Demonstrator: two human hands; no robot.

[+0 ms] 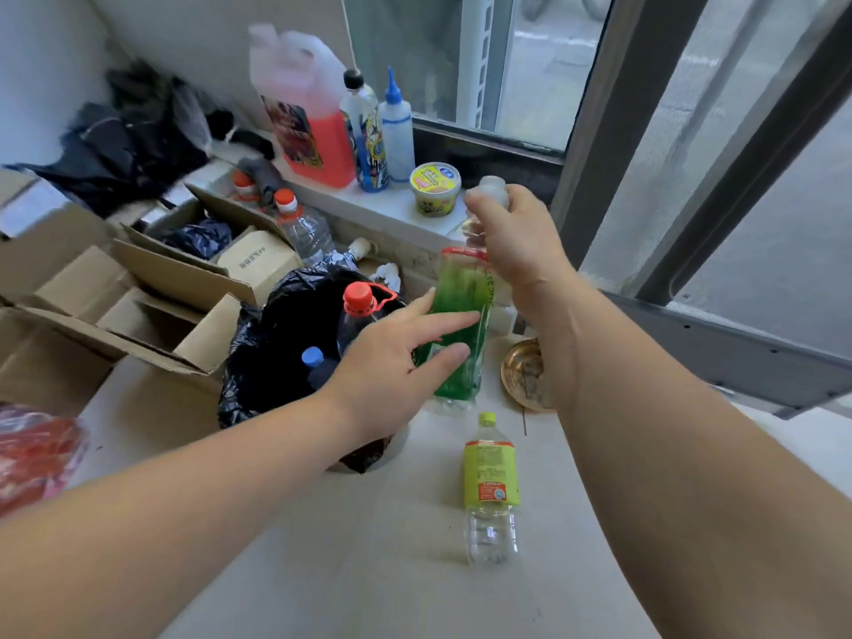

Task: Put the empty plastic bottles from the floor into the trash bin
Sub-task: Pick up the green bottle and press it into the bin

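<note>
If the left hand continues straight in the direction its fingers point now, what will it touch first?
Most likely the green-labelled bottle held up by the right hand: the left hand fingertips already overlap its label, though depth is unclear.

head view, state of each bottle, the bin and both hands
green bottle: capped, held upright in the air
right hand: gripping its neck
left hand: open, fingers on its label
yellow bottle: capped, lying on floor
bin: open, bottles inside

At frame centre the right hand (511, 242) grips a green-labelled bottle (461, 325) by its neck; the left hand (396, 362) spreads its fingers against the label, beside the black-lined trash bin (258, 362).
</note>
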